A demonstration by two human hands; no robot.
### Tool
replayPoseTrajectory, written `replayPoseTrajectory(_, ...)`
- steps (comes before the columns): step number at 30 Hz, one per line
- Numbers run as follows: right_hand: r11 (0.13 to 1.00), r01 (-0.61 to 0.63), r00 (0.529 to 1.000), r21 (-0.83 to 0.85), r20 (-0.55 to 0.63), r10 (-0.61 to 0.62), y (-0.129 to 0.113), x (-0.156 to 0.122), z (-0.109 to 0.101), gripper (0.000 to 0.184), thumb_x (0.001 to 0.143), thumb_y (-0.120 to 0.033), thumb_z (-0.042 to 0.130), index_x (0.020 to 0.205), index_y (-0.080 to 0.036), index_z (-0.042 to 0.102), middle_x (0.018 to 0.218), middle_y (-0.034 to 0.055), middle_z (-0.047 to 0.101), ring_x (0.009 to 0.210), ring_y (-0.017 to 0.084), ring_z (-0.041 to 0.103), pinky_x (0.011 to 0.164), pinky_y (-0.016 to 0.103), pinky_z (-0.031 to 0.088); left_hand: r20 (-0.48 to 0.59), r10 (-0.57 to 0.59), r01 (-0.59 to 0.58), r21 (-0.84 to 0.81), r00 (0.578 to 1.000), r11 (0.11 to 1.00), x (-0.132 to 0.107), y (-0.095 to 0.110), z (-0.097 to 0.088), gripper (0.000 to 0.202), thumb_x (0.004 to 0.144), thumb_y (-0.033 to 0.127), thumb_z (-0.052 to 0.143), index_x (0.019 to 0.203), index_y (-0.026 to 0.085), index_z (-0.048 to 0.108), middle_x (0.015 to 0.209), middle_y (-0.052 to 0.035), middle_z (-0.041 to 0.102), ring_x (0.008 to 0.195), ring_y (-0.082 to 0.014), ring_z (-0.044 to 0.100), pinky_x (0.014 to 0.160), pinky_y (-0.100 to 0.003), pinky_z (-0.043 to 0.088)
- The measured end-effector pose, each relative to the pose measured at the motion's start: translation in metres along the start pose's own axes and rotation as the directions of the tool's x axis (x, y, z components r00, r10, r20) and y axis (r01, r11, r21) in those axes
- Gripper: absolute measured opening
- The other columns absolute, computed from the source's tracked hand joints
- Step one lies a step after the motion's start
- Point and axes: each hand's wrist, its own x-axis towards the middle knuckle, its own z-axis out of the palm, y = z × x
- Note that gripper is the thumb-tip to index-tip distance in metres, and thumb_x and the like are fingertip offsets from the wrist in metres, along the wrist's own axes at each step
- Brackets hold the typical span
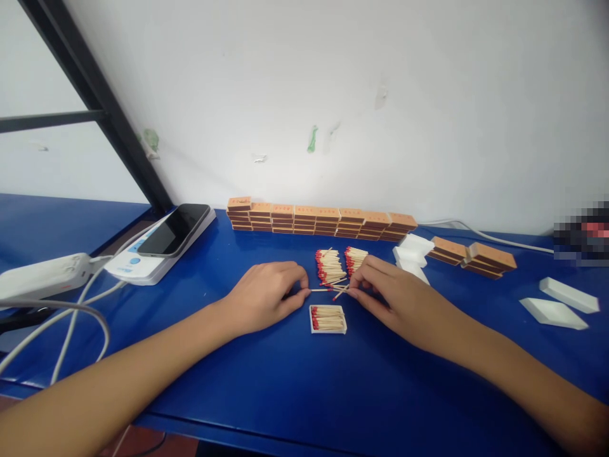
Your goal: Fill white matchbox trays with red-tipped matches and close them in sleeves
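My left hand [271, 295] is closed in a pinch at the plain end of a matchstick [320, 290], whose red head points right. From the right, my right hand [387, 292] pinches another matchstick [341, 293], its red head angled down and to the left. Just below both hands lies a white matchbox tray [328, 332], filled with red-headed matches [328, 317]. Beyond the fingers are two piles of loose matches, a left pile [332, 266] and a right pile [356, 257] partly hidden by my right hand.
Stacked matchboxes [307, 219] line the wall, with more matchboxes [490, 257] at the right. White empty trays [410, 254] stand behind my right hand; white pieces [554, 313] lie far right. A phone [175, 230] rests on a white device [157, 270], near cables and a power strip [45, 276].
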Motion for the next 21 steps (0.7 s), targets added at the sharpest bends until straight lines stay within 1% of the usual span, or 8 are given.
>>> replayPoseTrajectory(3, 1.0, -0.001, 0.999, -0.009, 0.044, 0.001, -0.001, 0.0, -0.001, 0.018, 0.107, -0.031, 0.05, 0.093, -0.023, 0.059, 0.095, 0.005, 0.063, 0.082, 0.02, 0.063, 0.068, 0.033, 0.048, -0.021, 0.0, 0.0, -0.005, 1.0, 1.0, -0.002, 0.001, 0.0, 0.014, 0.102, 0.03, 0.059, 0.108, 0.021, 0.067, 0.082, 0.0015, 0.062, 0.069, -0.0137, 0.057, 0.061, -0.027, 0.038)
replayPoseTrajectory(6, 1.0, 0.0, 0.997, -0.002, 0.078, 0.0, -0.001, -0.001, -0.002, 0.018, 0.107, -0.03, 0.049, 0.093, -0.023, 0.059, 0.095, 0.0046, 0.062, 0.082, 0.02, 0.063, 0.067, 0.033, 0.049, -0.02, 0.0, 0.0, -0.005, 1.0, 1.0, -0.002, 0.003, 0.0, 0.016, 0.102, 0.03, 0.058, 0.111, 0.02, 0.067, 0.082, 0.0011, 0.062, 0.068, -0.0139, 0.057, 0.061, -0.027, 0.039)
replayPoseTrajectory(11, 1.0, -0.015, 0.998, 0.001, 0.056, 0.015, 0.001, -0.003, -0.004, 0.018, 0.106, -0.032, 0.05, 0.094, -0.023, 0.059, 0.096, 0.0049, 0.063, 0.078, 0.019, 0.062, 0.064, 0.032, 0.048, -0.028, 0.0, 0.0, 0.0, 1.0, 1.0, -0.002, 0.003, -0.001, 0.015, 0.101, 0.029, 0.06, 0.109, 0.02, 0.068, 0.081, 0.001, 0.062, 0.068, -0.0139, 0.057, 0.06, -0.027, 0.04)
replayPoseTrajectory(15, 1.0, -0.017, 0.998, 0.022, 0.066, 0.015, 0.001, -0.004, -0.007, 0.018, 0.105, -0.032, 0.05, 0.093, -0.023, 0.059, 0.095, 0.0051, 0.063, 0.074, 0.017, 0.06, 0.061, 0.031, 0.047, -0.042, 0.009, -0.009, -0.001, 0.999, 1.0, -0.002, 0.002, 0.0, 0.017, 0.101, 0.031, 0.06, 0.111, 0.02, 0.068, 0.077, 0.0016, 0.062, 0.065, -0.0136, 0.057, 0.059, -0.027, 0.04)
replayPoseTrajectory(21, 0.999, -0.032, 0.998, 0.044, 0.049, 0.03, 0.002, -0.004, -0.011, 0.016, 0.105, -0.03, 0.05, 0.092, -0.023, 0.058, 0.093, 0.0041, 0.062, 0.075, 0.017, 0.06, 0.064, 0.032, 0.047, -0.047, 0.016, -0.016, -0.007, 0.999, 1.0, -0.002, 0.001, 0.001, 0.018, 0.101, 0.032, 0.06, 0.11, 0.02, 0.069, 0.074, 0.0019, 0.062, 0.063, -0.0133, 0.057, 0.058, -0.027, 0.039)
